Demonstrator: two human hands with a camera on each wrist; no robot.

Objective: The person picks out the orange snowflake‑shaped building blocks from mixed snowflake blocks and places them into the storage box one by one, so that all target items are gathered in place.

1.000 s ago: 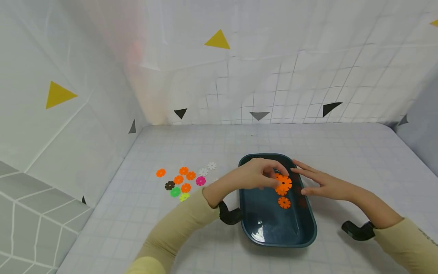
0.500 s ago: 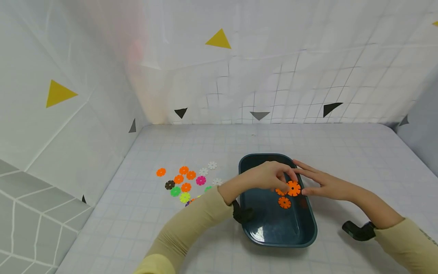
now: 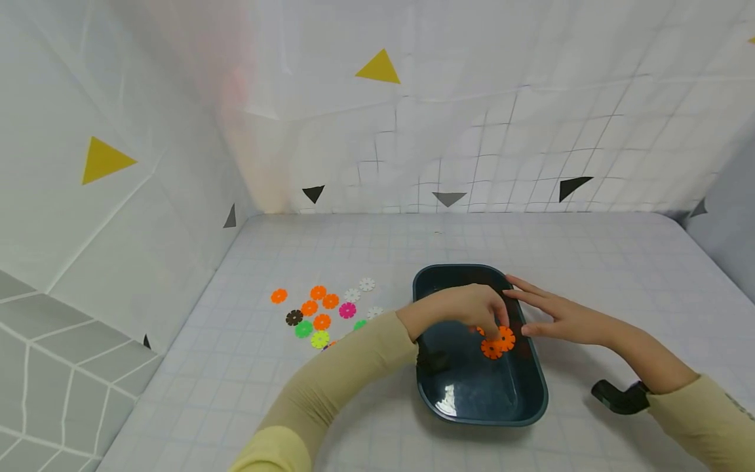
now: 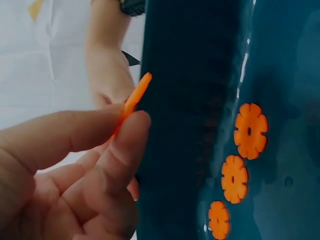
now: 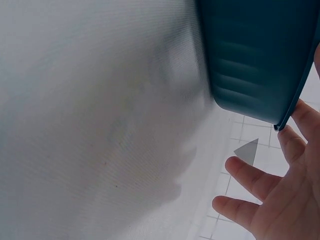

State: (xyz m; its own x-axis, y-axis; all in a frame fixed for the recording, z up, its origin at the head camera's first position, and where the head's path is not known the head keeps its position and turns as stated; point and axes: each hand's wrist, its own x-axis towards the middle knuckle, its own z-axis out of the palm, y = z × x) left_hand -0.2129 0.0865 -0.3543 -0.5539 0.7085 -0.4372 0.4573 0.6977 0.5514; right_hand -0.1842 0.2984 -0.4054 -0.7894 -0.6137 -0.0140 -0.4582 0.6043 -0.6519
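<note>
Orange flower-shaped plastic disc (image 3: pixel 507 337), pinched by the left hand (image 3: pixel 479 307) and apparently still unplaced, has neared the right hand (image 3: pixel 563 318), whose extended fingers touch the dark-teal plastic tray (image 3: pixel 478 393).

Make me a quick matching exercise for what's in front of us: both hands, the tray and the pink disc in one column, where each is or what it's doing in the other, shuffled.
Column one
1. left hand
2. right hand
3. tray
4. pink disc

Column two
A. lies on the table, in the scattered group of mixed colours
B. has flat orange discs lying in it
C. pinches a single orange disc
D. touches the rim with outstretched fingers

Right pairs: 1-C, 2-D, 3-B, 4-A.
</note>
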